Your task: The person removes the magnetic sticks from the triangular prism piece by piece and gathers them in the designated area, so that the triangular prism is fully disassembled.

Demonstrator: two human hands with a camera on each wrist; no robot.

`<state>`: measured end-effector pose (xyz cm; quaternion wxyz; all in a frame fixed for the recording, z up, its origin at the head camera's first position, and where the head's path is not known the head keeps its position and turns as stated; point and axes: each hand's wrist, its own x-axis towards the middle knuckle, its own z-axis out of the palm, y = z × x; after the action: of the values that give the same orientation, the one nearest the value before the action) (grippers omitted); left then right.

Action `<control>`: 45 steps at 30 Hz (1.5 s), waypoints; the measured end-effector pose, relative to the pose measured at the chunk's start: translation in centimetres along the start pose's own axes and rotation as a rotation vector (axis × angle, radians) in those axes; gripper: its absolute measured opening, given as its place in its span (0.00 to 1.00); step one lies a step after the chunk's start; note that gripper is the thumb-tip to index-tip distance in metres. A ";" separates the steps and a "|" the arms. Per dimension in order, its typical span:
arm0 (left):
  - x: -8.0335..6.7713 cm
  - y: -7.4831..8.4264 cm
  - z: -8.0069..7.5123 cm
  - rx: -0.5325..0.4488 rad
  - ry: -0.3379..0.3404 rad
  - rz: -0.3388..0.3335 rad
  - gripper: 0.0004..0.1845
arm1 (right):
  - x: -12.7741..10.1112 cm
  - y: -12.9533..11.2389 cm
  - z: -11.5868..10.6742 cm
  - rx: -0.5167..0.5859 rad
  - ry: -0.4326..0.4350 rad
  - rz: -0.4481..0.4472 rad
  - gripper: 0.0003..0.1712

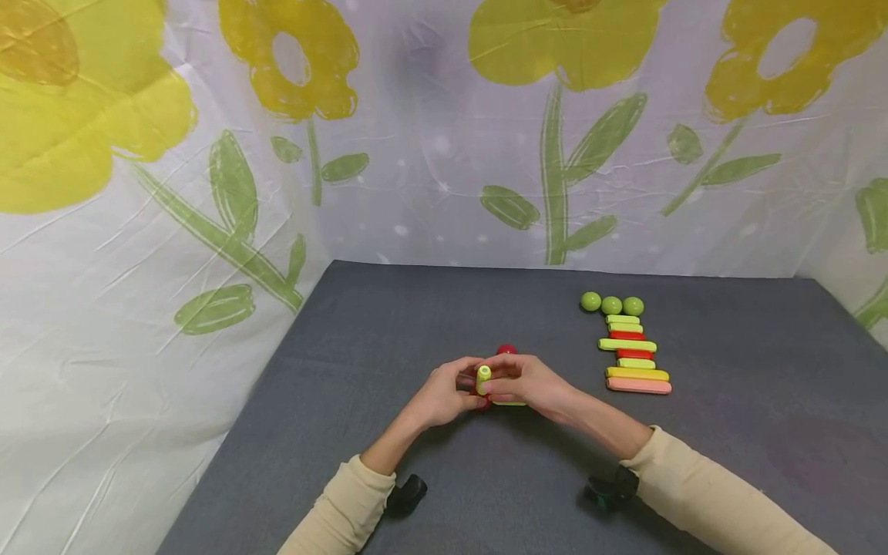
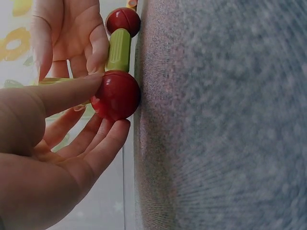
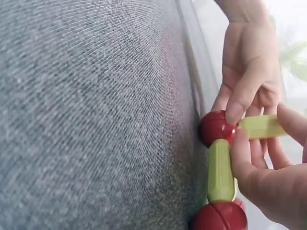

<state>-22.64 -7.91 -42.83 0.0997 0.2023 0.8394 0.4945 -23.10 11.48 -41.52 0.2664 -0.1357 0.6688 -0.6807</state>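
red ball (image 2: 116, 95) (fingers (image 2: 72, 91) touching) hides table (image 2: 216, 120).

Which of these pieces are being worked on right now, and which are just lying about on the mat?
In hand:
- left hand touching a red ball
- right hand holding an upright green stick
- flat green stick joining it to the second red ball

Lying about:
- three green balls
- row of spare sticks
- grey mat

Left hand (image 1: 444, 393) and right hand (image 1: 530, 383) meet, fingers pinching.
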 end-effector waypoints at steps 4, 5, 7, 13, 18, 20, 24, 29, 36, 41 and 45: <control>0.0 0.1 0.0 0.003 0.003 -0.006 0.27 | 0.0 0.0 0.1 0.005 -0.001 -0.004 0.26; 0.0 0.1 0.1 0.003 0.003 -0.011 0.26 | 0.0 0.0 0.1 0.023 -0.006 -0.003 0.26; 0.0 0.1 0.1 -0.002 0.002 -0.020 0.26 | -0.2 0.0 0.1 0.045 -0.006 -0.006 0.27; 0.0 0.1 0.0 -0.009 0.005 -0.016 0.26 | -0.5 -0.1 0.2 0.023 0.036 -0.018 0.27; -0.2 0.2 0.0 -0.002 0.004 -0.043 0.25 | -1.1 -0.3 -0.1 0.083 0.059 0.014 0.28; -0.3 0.2 0.0 -0.004 0.006 -0.048 0.25 | -1.3 -0.3 -0.4 0.100 0.064 0.025 0.29; -0.2 0.3 0.0 -0.001 0.014 -0.053 0.25 | -1.9 -0.4 -1.2 0.113 0.084 0.045 0.31; -0.2 0.2 0.1 0.013 0.022 -0.064 0.24 | -2.8 -0.6 -2.3 0.178 0.124 0.069 0.33; -0.1 0.3 0.2 0.018 0.017 -0.071 0.25 | -4.7 -0.8 -3.9 0.214 0.182 0.086 0.31; -0.1 0.3 0.2 0.015 0.009 -0.079 0.25 | -6.2 -0.6 -5.3 0.269 0.206 0.081 0.26; 0.0 0.3 0.2 0.011 0.011 -0.084 0.25 | -7.3 -0.4 -6.4 0.290 0.232 0.079 0.26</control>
<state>-22.47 -7.66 -42.63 0.1147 0.1645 0.8504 0.4864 -20.66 20.77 -40.33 0.2310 0.0099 0.5946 -0.7700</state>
